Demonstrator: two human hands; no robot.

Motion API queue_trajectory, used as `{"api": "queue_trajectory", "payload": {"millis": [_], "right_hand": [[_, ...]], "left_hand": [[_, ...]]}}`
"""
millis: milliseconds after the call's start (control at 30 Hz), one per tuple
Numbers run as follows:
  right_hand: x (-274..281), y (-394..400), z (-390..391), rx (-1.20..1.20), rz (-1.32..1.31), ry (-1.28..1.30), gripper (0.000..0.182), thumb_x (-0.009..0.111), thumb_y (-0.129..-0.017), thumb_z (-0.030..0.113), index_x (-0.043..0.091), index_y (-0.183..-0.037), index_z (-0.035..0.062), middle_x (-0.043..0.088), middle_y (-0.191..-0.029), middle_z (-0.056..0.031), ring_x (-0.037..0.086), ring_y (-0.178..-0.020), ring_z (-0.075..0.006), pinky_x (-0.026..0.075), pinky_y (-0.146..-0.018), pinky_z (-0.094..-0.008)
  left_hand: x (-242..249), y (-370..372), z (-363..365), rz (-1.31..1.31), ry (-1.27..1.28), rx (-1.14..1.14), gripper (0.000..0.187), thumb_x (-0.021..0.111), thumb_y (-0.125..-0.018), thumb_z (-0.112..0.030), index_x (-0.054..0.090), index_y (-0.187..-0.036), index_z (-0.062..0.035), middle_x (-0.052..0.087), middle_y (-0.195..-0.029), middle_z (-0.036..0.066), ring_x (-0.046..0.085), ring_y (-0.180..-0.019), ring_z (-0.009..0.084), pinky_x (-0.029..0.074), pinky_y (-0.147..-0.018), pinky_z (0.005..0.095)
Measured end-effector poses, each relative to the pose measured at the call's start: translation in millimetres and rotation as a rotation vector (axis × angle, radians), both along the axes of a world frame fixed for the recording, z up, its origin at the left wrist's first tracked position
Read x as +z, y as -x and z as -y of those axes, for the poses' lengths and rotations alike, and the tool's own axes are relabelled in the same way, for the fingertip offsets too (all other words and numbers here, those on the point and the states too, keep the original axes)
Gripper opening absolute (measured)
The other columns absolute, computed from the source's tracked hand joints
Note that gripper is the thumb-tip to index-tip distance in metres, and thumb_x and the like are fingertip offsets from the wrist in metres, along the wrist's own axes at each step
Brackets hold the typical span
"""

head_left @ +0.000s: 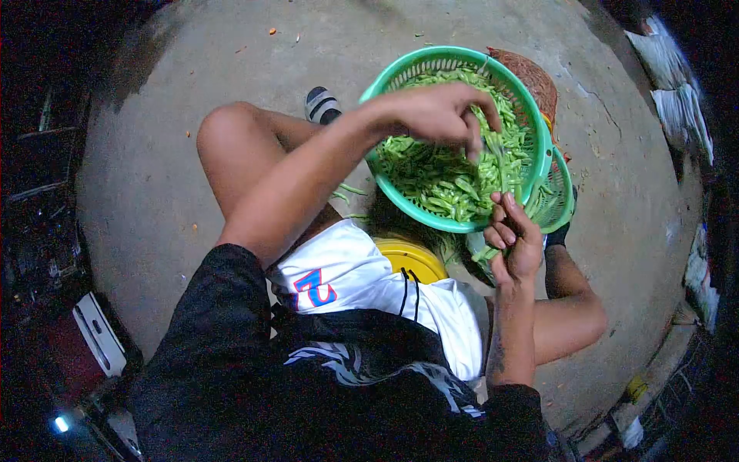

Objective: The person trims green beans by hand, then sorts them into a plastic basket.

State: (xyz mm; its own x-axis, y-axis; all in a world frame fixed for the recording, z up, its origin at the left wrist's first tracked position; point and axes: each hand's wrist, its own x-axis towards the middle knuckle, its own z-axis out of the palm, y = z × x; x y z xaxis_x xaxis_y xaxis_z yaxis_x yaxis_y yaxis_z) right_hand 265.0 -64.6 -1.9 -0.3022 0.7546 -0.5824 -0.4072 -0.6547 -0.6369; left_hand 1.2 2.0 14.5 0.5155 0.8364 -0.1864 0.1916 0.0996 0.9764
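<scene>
My right hand [514,239] is closed around a small bunch of long green beans [504,179], their ends sticking out above and below the fist. Over the basket, my left hand [446,115] is curled with its fingers bent downward, partly blurred. A thin greyish thing near its fingertips is too smeared to name. Beneath both hands stands a round green plastic basket [419,213], filled with cut pieces of green bean [431,177]. My right hand is just outside its near right rim.
A second, smaller green basket [566,208] sits against the right side. Behind it lies a reddish mesh sack [531,77]. A yellow round container [412,258] is between my legs, and loose bean bits [346,189] lie on the concrete floor [154,185].
</scene>
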Motion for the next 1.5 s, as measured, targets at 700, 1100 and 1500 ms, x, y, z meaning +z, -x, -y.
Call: {"api": "queue_trajectory", "payload": {"millis": [700,1100,1500], "right_hand": [[5,8,-2,0.032,-0.035,0.000,0.023,0.067,-0.097,0.015,0.066,-0.105,-0.0065,0.065,-0.079,-0.0039,0.036,-0.046,-0.0006,0.030,-0.042,-0.0182],[9,12,-2,0.026,-0.045,-0.015,0.026,0.067,-0.098,0.017,0.067,-0.108,-0.0066,0.065,-0.079,-0.0032,0.035,-0.046,-0.0005,0.028,-0.042,-0.0185],[4,8,0,0.016,-0.086,0.030,0.023,0.065,-0.100,0.015,0.065,-0.107,-0.0061,0.058,-0.075,-0.0012,0.035,-0.048,-0.0018,0.030,-0.044,-0.0193]], "left_hand": [[1,-5,1,0.066,0.014,-0.059,0.034,0.064,-0.086,0.002,0.061,-0.120,0.0039,0.070,-0.085,0.006,0.066,-0.082,0.0119,0.052,-0.079,0.0296],[1,-15,5,0.070,0.078,-0.147,0.036,0.065,-0.090,-0.004,0.060,-0.125,0.0005,0.072,-0.088,0.007,0.066,-0.084,0.0119,0.051,-0.079,0.0291],[10,-9,5,-0.027,0.005,-0.106,0.033,0.064,-0.089,-0.003,0.061,-0.122,0.0018,0.072,-0.088,0.007,0.066,-0.084,0.0126,0.051,-0.079,0.0293]]}}
